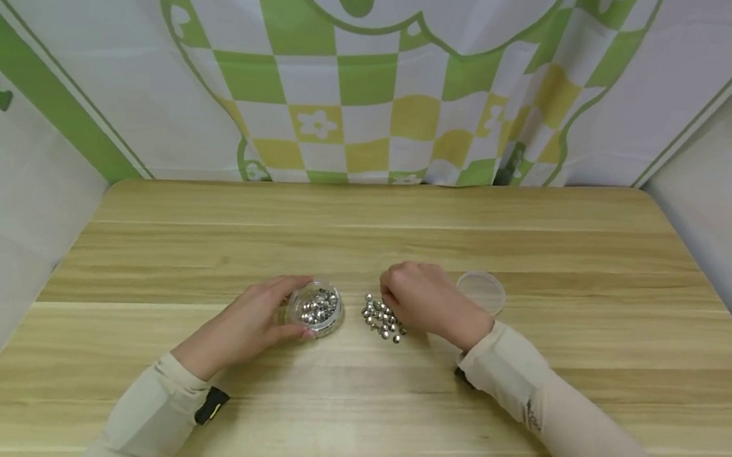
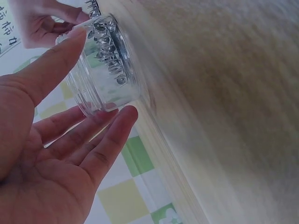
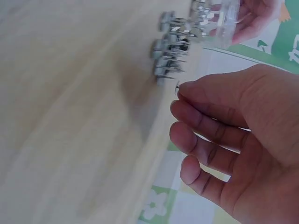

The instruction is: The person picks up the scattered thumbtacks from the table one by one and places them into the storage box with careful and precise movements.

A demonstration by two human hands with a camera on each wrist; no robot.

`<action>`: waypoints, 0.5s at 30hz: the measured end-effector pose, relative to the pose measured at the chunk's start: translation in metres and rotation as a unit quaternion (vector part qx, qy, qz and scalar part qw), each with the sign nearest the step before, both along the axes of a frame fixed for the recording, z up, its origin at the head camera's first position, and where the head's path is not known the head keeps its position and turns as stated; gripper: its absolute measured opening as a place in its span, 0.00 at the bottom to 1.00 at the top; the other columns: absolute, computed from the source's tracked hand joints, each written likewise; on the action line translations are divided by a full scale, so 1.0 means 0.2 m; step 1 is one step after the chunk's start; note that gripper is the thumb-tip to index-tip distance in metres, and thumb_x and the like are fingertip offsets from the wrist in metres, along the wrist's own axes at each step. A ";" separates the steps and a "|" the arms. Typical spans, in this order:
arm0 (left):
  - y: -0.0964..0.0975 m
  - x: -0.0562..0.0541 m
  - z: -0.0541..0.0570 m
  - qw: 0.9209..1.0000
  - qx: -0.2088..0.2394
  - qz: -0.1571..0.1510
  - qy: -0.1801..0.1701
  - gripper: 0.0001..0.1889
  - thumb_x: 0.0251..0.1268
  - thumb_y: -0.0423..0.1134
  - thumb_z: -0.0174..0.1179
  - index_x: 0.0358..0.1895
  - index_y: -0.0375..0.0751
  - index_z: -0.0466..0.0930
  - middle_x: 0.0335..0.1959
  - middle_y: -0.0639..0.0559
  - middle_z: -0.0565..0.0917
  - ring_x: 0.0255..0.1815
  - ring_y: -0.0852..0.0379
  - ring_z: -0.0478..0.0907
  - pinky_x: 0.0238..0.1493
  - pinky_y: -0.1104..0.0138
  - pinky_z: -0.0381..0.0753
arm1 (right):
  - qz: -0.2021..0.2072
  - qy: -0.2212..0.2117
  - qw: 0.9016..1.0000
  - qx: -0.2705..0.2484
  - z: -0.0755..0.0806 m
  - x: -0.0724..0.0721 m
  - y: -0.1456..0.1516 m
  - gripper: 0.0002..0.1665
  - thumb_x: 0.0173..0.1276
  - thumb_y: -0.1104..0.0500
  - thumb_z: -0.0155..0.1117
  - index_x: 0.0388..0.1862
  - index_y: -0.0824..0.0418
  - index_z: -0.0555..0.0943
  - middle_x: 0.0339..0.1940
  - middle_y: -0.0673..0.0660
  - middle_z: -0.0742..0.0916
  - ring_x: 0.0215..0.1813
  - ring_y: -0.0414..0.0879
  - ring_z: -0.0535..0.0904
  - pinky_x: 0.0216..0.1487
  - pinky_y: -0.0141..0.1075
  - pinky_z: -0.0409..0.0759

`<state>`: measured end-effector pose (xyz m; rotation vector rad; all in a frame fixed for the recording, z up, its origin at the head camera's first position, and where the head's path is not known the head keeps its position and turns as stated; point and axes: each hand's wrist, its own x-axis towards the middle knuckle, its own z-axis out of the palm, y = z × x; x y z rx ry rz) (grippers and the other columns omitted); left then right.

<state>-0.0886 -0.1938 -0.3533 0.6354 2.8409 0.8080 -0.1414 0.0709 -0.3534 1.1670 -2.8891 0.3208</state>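
Observation:
My left hand (image 1: 254,320) holds a clear round plastic container (image 2: 86,86) by its side, thumb on one side and fingers on the other. Silver thumbtacks (image 1: 319,306) fill part of it. Just right of the container, several loose thumbtacks (image 1: 381,319) lie in a small pile, most with their points up in the right wrist view. Over the far right side of this pile is my right hand (image 1: 421,297). Between thumb and index finger it pinches a single thumbtack (image 3: 177,88), seen in the right wrist view; the head view hides those fingertips.
A clear round lid (image 1: 482,292) lies on the wooden table (image 1: 350,428), behind the right wrist. At the table's far edge hangs a green, yellow and white checked curtain (image 1: 364,81). White fabric (image 1: 731,185) borders the right side.

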 end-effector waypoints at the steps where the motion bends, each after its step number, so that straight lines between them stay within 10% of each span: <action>1: 0.00 0.00 0.00 1.000 0.000 0.000 0.001 0.39 0.51 0.43 0.73 0.67 0.34 0.67 0.64 0.37 0.76 0.62 0.38 0.76 0.65 0.46 0.75 | 0.001 0.009 1.000 -0.002 0.01 0.00 0.00 0.15 0.64 0.66 0.57 0.18 0.53 0.76 0.17 0.46 0.77 0.19 0.37 0.66 0.17 0.27 0.64; 15: -0.01 0.00 0.00 1.000 0.005 -0.011 0.005 0.39 0.52 0.44 0.72 0.69 0.39 0.68 0.63 0.39 0.77 0.61 0.40 0.77 0.63 0.48 0.77 | 0.035 0.040 0.998 -0.030 0.12 0.05 -0.24 0.08 0.70 0.58 0.57 0.34 0.53 0.83 0.31 0.46 0.86 0.28 0.37 0.79 0.29 0.33 0.81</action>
